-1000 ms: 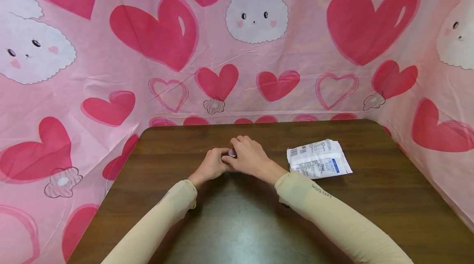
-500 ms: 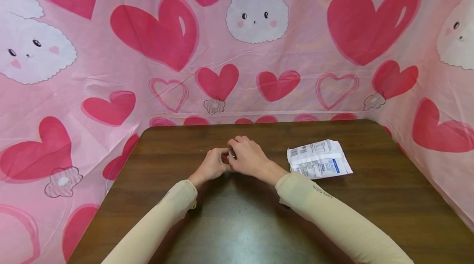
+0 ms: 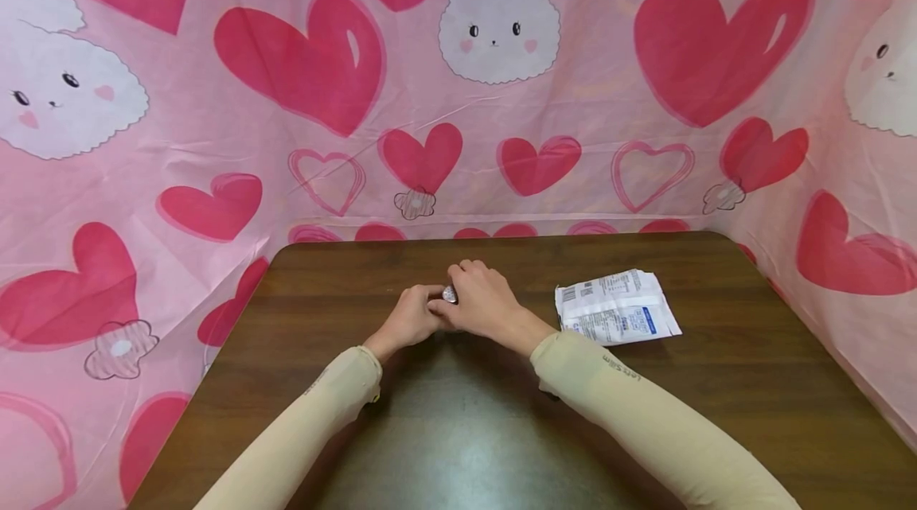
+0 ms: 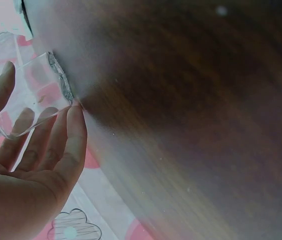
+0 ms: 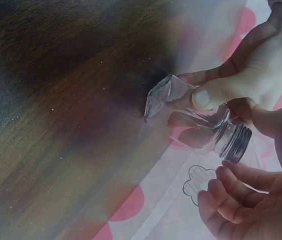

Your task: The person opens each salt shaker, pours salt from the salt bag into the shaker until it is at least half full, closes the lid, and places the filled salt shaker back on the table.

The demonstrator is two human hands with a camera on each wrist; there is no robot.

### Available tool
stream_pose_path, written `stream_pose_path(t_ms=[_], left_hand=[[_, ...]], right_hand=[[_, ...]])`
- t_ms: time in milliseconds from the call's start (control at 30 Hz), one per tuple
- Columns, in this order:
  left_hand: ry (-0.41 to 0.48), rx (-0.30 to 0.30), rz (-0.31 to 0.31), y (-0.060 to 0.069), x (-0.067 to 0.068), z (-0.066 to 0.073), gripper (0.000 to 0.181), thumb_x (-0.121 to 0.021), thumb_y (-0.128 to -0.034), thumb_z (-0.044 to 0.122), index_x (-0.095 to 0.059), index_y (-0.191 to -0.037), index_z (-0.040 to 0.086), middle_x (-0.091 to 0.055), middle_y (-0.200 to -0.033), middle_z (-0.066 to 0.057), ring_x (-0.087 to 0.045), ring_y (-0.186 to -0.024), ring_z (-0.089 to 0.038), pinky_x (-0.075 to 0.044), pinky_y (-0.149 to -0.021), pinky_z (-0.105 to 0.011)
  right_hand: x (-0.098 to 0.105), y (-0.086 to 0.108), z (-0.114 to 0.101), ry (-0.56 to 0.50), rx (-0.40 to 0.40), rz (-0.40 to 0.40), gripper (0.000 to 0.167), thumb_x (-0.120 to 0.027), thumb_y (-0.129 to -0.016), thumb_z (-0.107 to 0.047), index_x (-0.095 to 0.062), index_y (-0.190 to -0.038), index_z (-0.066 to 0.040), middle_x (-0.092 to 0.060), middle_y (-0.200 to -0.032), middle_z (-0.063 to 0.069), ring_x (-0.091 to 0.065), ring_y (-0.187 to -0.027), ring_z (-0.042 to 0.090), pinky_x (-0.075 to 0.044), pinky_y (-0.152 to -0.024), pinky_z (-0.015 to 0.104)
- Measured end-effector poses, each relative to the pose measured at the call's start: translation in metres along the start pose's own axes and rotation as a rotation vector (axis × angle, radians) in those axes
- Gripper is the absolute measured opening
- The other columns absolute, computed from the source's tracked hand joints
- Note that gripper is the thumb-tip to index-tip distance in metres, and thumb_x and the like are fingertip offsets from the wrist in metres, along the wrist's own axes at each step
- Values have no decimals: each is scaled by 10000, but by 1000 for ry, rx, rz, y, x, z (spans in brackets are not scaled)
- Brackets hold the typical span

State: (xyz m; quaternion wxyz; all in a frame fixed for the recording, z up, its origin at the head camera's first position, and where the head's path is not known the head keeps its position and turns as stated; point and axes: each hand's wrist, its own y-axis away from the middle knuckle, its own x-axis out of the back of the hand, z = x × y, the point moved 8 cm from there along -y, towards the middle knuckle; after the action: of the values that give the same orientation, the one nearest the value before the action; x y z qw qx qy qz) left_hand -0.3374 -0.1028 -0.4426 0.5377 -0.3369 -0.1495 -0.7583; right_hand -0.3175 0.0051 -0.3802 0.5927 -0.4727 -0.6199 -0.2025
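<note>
Cream sleeves (image 3: pixel 301 422) cover both forearms. Left hand (image 3: pixel 410 317) grips a clear bottle (image 5: pixel 206 122) by its body, located between the hands over the wooden table (image 3: pixel 458 446). Right hand (image 3: pixel 485 299) curves about its grey cap (image 5: pixel 237 144); whether it grips cannot be told. White packet (image 3: pixel 618 308) lies rightward; pink heart-print cloth (image 3: pixel 466 108) hangs behind.

So the packet (image 3: pixel 618 307) is on the worktop (image 3: pixel 466 414) toward the far right corner, off to the right of the right hand (image 3: pixel 483 299). Bottle (image 5: pixel 213 120) is between that and the left hand (image 3: pixel 411 317), nearer the far edge, bit left of middle. Cloth (image 3: pixel 473 120) behind the far edge and along both sides.
</note>
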Motion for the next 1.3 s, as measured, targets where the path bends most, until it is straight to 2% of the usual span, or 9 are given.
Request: stream_pose_path(t_ms=[133,267,400,533,700,867,1033,1167,1300], left_hand=[[15,10,-12,1,0,1,356,-942,-804,132,-780,-1119,97,-755,-979,9,-634,-834,-176,-568,-787,-346],[15,-4,-7,0,0,2,328,-937,-808,121,-778,-1094,95,-745,-948,12,-627,-806,-162,-561,-755,-329],[28,-6,-4,0,-1,2,327,-913,-814,54,-771,-1108,57,-748,-966,-17,-672,-815,-142,-582,-755,-314],[44,14,-4,0,-1,1,367,-894,-812,7,-759,-1153,17,-757,-978,-44,-702,-831,-143,-593,-764,-312],[16,5,9,0,0,3,352,-891,-806,2,-764,-1134,15,-755,-956,-41,-666,-812,-152,-576,-758,-325],[-1,-4,8,1,1,4,338,-927,-804,77,-781,-1109,75,-759,-969,-5,-616,-804,-167,-553,-764,-327],[4,-11,6,1,0,3,325,-940,-801,113,-780,-1083,100,-743,-927,17,-609,-787,-167,-546,-739,-320],[11,-28,10,0,1,4,309,-922,-807,70,-773,-1077,65,-742,-928,-5,-628,-776,-148,-556,-722,-306],[43,-17,-2,0,0,2,321,-906,-813,29,-764,-1101,29,-752,-971,-43,-683,-796,-139,-586,-731,-307]], right_hand=[[-1,-1,0,-15,1,-17,409,-795,-933,-450,-699,-995,-57,-634,-917,71,-606,-850,237,-571,-710,397],[0,-1,-2,-19,36,-17,305,-790,-942,-357,-720,-992,-65,-635,-927,68,-600,-849,235,-571,-717,394],[0,1,-3,-48,70,-26,234,-766,-927,-261,-735,-1052,-66,-634,-978,69,-598,-886,241,-569,-756,407],[-1,2,-5,-70,98,-42,263,-739,-910,-207,-725,-1138,-76,-639,-1034,57,-603,-936,235,-561,-798,395],[-1,1,-6,-32,106,-36,334,-747,-927,-306,-714,-1168,-77,-654,-1050,72,-612,-936,244,-565,-796,397],[-2,1,-2,-18,53,-18,399,-780,-936,-450,-719,-1037,-69,-665,-949,77,-619,-873,248,-570,-749,402],[-3,1,1,-68,29,-10,341,-801,-940,-390,-723,-982,-61,-654,-920,65,-610,-856,230,-575,-747,392],[-3,1,-1,-96,46,-9,267,-794,-936,-297,-727,-1014,-51,-635,-959,76,-599,-885,235,-578,-780,388],[-3,1,-3,-135,75,-12,216,-783,-923,-205,-737,-1042,-31,-633,-984,92,-597,-899,242,-575,-797,385]])
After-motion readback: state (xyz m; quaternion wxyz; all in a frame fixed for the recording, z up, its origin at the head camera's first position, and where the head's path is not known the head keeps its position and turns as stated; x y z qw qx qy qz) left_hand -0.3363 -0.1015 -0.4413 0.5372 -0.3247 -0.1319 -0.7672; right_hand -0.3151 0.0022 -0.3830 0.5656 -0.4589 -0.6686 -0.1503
